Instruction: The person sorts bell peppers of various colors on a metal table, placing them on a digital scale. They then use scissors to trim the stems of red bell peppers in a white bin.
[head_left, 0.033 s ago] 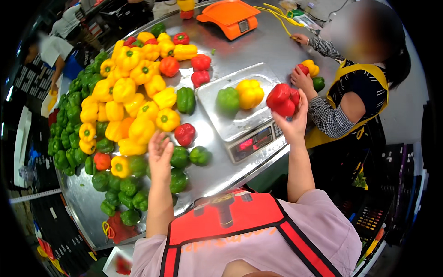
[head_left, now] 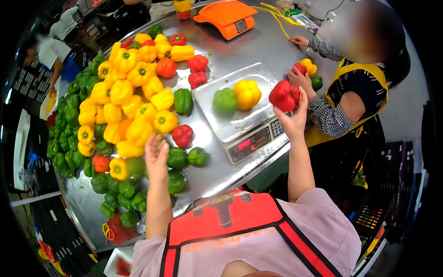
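Note:
My right hand [head_left: 295, 121] grips a red bell pepper [head_left: 282, 96] just past the right edge of the digital scale's metal pan [head_left: 217, 124]. On that pan a green bell pepper [head_left: 225, 102] and a yellow bell pepper [head_left: 247, 94] sit side by side. My left hand [head_left: 157, 156] is empty, its fingers apart and loosely bent. It hovers at the near right side of the yellow pepper pile [head_left: 122, 92]. A single red pepper [head_left: 182, 135] and two green peppers [head_left: 177, 158] lie just right of it.
Green peppers [head_left: 69, 120] are heaped along the table's left side. An orange scale [head_left: 226, 16] stands at the far edge. Across the table at right, a person in a yellow apron [head_left: 383, 83] holds peppers with one hand and a yellow strap [head_left: 272, 16] with the other.

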The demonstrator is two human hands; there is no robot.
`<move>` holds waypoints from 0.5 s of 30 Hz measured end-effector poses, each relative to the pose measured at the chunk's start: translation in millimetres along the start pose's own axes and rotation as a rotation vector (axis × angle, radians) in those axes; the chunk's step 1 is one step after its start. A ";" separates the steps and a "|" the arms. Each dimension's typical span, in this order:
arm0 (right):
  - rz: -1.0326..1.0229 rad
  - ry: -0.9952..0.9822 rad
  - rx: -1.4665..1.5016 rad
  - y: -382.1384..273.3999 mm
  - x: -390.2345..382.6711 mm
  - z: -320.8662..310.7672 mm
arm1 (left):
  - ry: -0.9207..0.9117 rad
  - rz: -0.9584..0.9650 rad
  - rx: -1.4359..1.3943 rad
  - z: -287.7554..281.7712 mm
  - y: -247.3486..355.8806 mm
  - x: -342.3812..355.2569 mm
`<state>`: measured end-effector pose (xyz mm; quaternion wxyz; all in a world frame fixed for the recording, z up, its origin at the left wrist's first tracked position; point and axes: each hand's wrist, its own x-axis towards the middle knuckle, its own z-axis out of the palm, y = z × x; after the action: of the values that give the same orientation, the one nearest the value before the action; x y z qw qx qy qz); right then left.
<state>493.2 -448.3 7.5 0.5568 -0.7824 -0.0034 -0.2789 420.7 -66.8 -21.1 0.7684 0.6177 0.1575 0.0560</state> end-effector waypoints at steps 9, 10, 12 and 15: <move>0.052 -0.248 -0.376 77.1 30.9 10.4 | -0.018 0.065 0.121 11.1 -19.1 -0.9; 0.043 -0.232 -0.362 74.4 29.9 7.9 | -0.014 0.058 0.122 11.4 -20.4 -1.3; 0.022 -0.198 -0.333 67.2 23.6 -0.5 | -0.005 0.048 0.123 11.5 -22.3 -1.8; 0.135 -0.174 -0.328 59.6 2.1 -30.9 | -0.004 0.056 0.128 11.4 -20.8 0.1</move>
<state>500.5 -498.6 -36.4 0.4369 -0.8823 0.0464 -0.1688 422.1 -82.1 -39.0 0.7259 0.6698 0.1418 0.0661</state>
